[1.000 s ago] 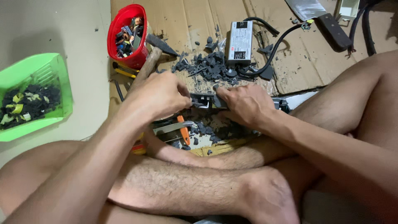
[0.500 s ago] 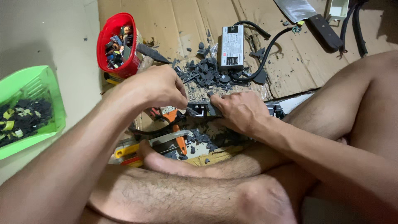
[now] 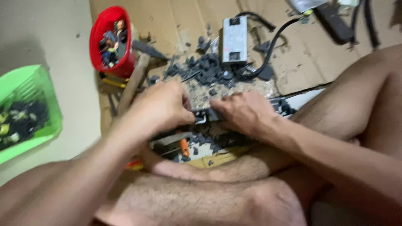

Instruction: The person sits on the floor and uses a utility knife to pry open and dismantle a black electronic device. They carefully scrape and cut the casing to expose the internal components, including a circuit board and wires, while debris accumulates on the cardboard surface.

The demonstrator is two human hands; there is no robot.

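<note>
- The dark strip-like part [image 3: 205, 116] lies between the two hands, low over the person's crossed legs [image 3: 201, 196] and just above the cardboard sheet [image 3: 167, 25] on the floor; held there, what breaks off would seemingly drop onto the cardboard rather than the bare floor.
- The left hand [image 3: 165, 106] has its grip closed tight on the part's left end, fingers curled under and thumb pressing in.
- The right hand [image 3: 245, 113] closes over the right end, fingers bent down across it; whether it pinches or only presses is blurred.
- Dark broken fragments [image 3: 205, 71] lie heaped just beyond the hands.
- A grey metal box [image 3: 233, 39] with a black cable [image 3: 272, 46] sits past the heap.
- A hammer [image 3: 136, 77] rests near the left hand, within reach.
- A red cup [image 3: 109, 42] and a green basket [image 3: 29, 109] hold sorted bits, well to the left.
</note>
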